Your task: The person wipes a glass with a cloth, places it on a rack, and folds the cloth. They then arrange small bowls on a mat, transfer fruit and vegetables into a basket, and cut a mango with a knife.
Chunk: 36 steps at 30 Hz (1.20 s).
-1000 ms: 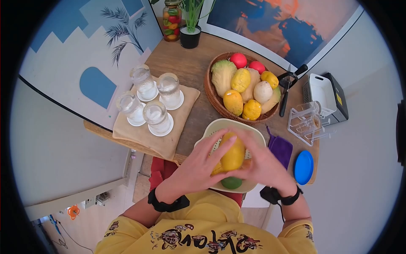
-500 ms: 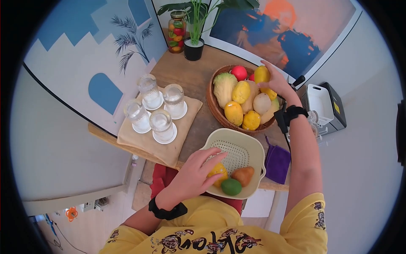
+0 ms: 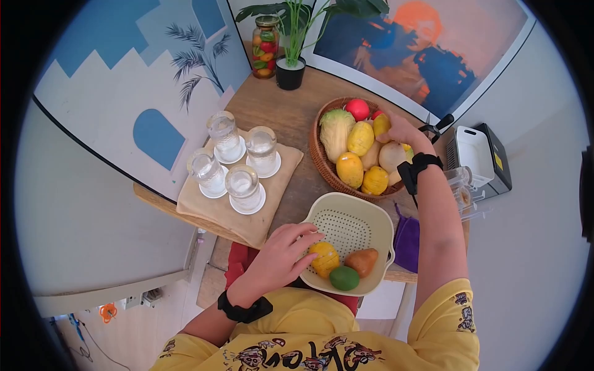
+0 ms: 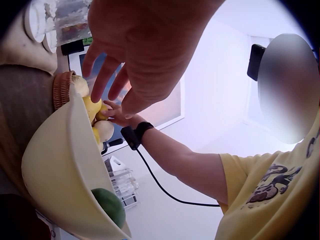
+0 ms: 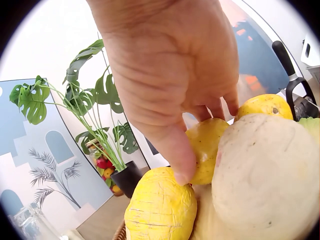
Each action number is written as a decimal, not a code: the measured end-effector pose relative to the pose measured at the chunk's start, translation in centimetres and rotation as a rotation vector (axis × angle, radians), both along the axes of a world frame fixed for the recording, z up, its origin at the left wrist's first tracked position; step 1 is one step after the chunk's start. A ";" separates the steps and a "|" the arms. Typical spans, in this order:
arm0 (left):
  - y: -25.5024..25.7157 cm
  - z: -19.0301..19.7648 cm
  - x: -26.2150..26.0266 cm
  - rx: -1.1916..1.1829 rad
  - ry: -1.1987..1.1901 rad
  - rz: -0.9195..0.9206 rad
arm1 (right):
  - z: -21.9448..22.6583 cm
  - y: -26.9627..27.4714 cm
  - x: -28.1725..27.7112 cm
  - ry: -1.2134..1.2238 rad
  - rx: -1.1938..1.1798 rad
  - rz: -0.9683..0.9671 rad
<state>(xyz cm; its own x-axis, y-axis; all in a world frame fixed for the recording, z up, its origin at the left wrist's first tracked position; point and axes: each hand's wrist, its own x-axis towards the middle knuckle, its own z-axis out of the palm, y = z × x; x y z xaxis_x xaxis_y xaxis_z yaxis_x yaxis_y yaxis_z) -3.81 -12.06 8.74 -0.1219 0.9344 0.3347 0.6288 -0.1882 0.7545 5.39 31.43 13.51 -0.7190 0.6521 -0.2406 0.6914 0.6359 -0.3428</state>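
Observation:
My right hand (image 3: 402, 131) reaches into the wicker basket (image 3: 317, 148), its thumb and fingers around a smooth yellow mango (image 5: 206, 150). Beside that mango lie a scored yellow fruit (image 5: 162, 207) and a large pale round one (image 5: 265, 175). Loosely bent, my left hand (image 3: 278, 258) hovers at the left rim of the cream colander (image 3: 385, 226) and holds nothing. Inside the colander are a scored yellow fruit (image 3: 324, 260), a green fruit (image 3: 344, 278) and a brown pear (image 3: 362, 262). The left wrist view shows the left hand's fingers (image 4: 102, 75) spread above the colander.
Several upturned glasses (image 3: 244, 188) stand on white coasters on a beige cloth (image 3: 281, 179) at the left. A purple pouch (image 3: 406, 241) lies right of the colander. Black-handled scissors (image 3: 438, 127) sit behind the basket, near a clear rack (image 3: 464, 191). A potted plant (image 3: 291, 75) stands at the back.
Both hands held a yellow mango over the colander earlier. The right hand then moved to the basket with a mango, and has lowered it among the fruit. The left hand has stayed by the colander.

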 end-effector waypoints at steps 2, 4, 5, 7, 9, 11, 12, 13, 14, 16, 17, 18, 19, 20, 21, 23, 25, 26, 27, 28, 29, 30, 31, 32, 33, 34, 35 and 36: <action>0.1 -0.1 0.0 -0.003 0.001 -0.007 | -0.6 0.9 0.3 0.059 -0.011 0.048; 0.3 -0.2 0.0 0.001 0.020 -0.004 | -1.3 2.2 0.8 0.122 0.024 0.095; 0.3 -0.2 0.1 -0.002 0.020 -0.006 | -1.0 1.8 0.7 0.185 0.060 0.145; 0.4 -0.2 0.2 0.006 0.033 -0.004 | -0.2 1.2 1.5 0.264 0.136 0.125; 0.6 -0.2 0.3 0.000 0.026 -0.007 | 1.7 -1.6 2.5 0.412 0.279 0.089; 0.7 -0.2 0.3 -0.021 0.012 -0.021 | 2.5 -3.6 4.1 0.495 0.263 0.054; 0.9 -0.2 0.2 -0.003 0.035 -0.009 | 2.8 -5.0 5.2 0.578 0.253 0.022; 0.9 -0.3 0.3 0.007 0.052 -0.001 | 3.0 -6.6 6.5 0.601 0.173 -0.006; 0.8 -0.3 0.5 -0.029 0.033 -0.022 | 3.4 -8.8 7.6 0.622 0.092 -0.038; 1.3 -0.1 0.3 -0.029 -0.004 0.011 | 3.5 -13.1 10.1 0.506 0.076 -0.022; 1.5 -0.2 0.4 -0.023 -0.006 0.023 | 3.3 -15.3 11.3 0.436 -0.002 -0.025; 1.8 -0.3 0.4 -0.024 -0.007 0.015 | 3.1 -17.6 12.3 0.395 -0.011 0.021; 2.0 -0.3 0.4 -0.023 0.002 0.013 | 2.9 -19.4 13.1 0.347 -0.068 0.071; 2.1 -0.3 0.5 -0.024 0.010 0.011 | 2.3 -21.0 13.9 0.274 -0.125 0.086; 2.3 -0.3 0.5 -0.029 0.010 0.005 | 1.9 -22.5 14.5 0.206 -0.167 0.121; 2.8 -0.3 0.7 -0.006 0.058 -0.003 | 0.0 -25.0 15.9 0.161 -0.080 0.231; 3.1 -0.2 1.0 0.008 0.074 -0.009 | -0.9 -26.6 16.5 0.137 -0.081 0.243; 3.2 -0.1 1.1 0.026 0.092 -0.010 | -1.2 -27.2 16.7 0.131 -0.046 0.271; 3.2 -0.1 1.2 0.019 0.093 -0.011 | -1.4 -27.6 16.8 0.125 -0.009 0.299; 3.2 0.0 1.3 0.015 0.108 -0.008 | -1.6 -27.9 16.9 0.127 -0.016 0.299; 3.1 0.0 1.4 0.009 0.122 -0.004 | -1.6 -28.2 17.0 0.132 0.033 0.307; 3.1 0.1 1.5 0.002 0.124 -0.001 | -1.5 -28.5 16.8 0.139 0.084 0.317; 3.0 0.2 1.6 0.008 0.122 0.007 | -1.2 -28.7 16.4 0.142 0.078 0.322; 2.8 0.2 1.7 0.010 0.124 0.023 | -0.7 -28.8 15.6 0.181 0.019 0.294; 2.8 0.2 1.7 0.006 0.128 0.029 | -0.5 -28.9 14.9 0.215 -0.036 0.257; 2.8 0.2 1.8 0.009 0.135 0.034 | -0.7 -28.8 14.2 0.220 -0.039 0.260; 2.8 0.2 1.8 0.013 0.143 0.036 | -1.1 -28.5 13.4 0.219 -0.076 0.324; 2.8 0.3 1.8 0.012 0.148 0.035 | -1.6 -28.2 12.6 0.217 -0.112 0.386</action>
